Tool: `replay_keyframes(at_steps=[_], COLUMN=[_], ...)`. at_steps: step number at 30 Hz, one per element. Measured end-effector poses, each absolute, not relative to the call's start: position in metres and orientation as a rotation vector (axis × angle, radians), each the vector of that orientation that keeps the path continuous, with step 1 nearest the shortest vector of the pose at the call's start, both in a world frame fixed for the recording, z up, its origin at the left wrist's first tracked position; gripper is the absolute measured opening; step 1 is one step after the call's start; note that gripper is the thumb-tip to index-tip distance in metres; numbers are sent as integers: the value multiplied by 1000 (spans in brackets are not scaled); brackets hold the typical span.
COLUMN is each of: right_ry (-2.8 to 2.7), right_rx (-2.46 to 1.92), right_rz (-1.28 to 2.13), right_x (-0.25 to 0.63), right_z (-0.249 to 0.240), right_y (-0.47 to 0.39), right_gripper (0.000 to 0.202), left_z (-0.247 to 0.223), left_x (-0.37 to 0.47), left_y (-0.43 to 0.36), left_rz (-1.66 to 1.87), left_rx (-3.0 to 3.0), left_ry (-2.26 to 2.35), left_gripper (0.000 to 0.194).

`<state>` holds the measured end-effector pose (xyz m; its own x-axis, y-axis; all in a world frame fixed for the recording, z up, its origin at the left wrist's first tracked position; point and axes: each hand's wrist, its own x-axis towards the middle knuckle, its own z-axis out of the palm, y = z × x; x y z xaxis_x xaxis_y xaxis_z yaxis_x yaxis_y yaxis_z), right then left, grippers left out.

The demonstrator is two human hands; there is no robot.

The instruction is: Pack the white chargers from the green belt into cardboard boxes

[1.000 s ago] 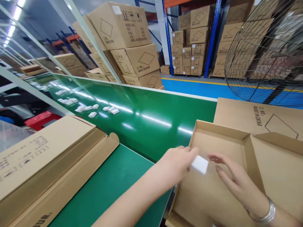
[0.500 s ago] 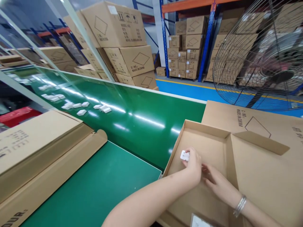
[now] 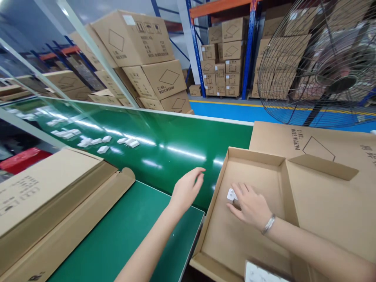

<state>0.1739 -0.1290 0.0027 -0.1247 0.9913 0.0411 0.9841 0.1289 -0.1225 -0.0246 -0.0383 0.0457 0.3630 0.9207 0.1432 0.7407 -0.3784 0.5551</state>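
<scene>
My left hand (image 3: pixel 187 188) is above the near edge of the green conveyor, left of the open cardboard box. Its thumb and fingers are apart, with nothing visible between them. My right hand (image 3: pixel 251 203), with a silver bracelet on the wrist, reaches into the box (image 3: pixel 260 159). Its thumb and fingers are around small white blocks (image 3: pixel 231 194) on the box floor near the left wall. The fingers partly cover these blocks. More white pieces (image 3: pixel 261 273), in what looks like a clear wrapping, show at the bottom of the frame by the box's near end.
Several white blocks (image 3: pixel 102 149) lie scattered along the green conveyor (image 3: pixel 182 135). A flattish carton (image 3: pixel 53 188) rests on the green side table (image 3: pixel 129 231). Stacked cartons (image 3: pixel 158 80) stand beyond the conveyor. A large wire fan (image 3: pixel 326 74) is at the upper right.
My left hand has let go of a white block in the box and moved left, out over the conveyor edge. My right hand has moved left and up to the white blocks.
</scene>
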Motion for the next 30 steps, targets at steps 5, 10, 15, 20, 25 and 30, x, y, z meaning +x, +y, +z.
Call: replay_keyframes(at_steps=[5, 10, 15, 20, 25, 30], right_ry=[-2204, -2054, -1781, -721, -591, -544], right_rx=[-2021, -1972, -1810, -1264, -970, -945], right_rz=[331, 604, 1150, 2084, 2214, 2184], right_x=[165, 175, 165, 147, 142, 143], right_z=[-13, -15, 3, 14, 17, 19], right_y=[-107, -90, -104, -138, -148, -150], right_gripper=[41, 40, 57, 45, 45, 43], left_z=[-6, -30, -27, -24, -26, -24], left_x=[-75, -101, -93, -65, -54, -48], left_y=[-48, -58, -64, -88, -102, -102], left_rz=[847, 956, 942, 595, 421, 409], left_rx=[1960, 1814, 2154, 2590, 2697, 2619], left_ry=[1631, 1629, 1457, 1218, 1131, 1306], left_gripper=[31, 31, 26, 24, 24, 32])
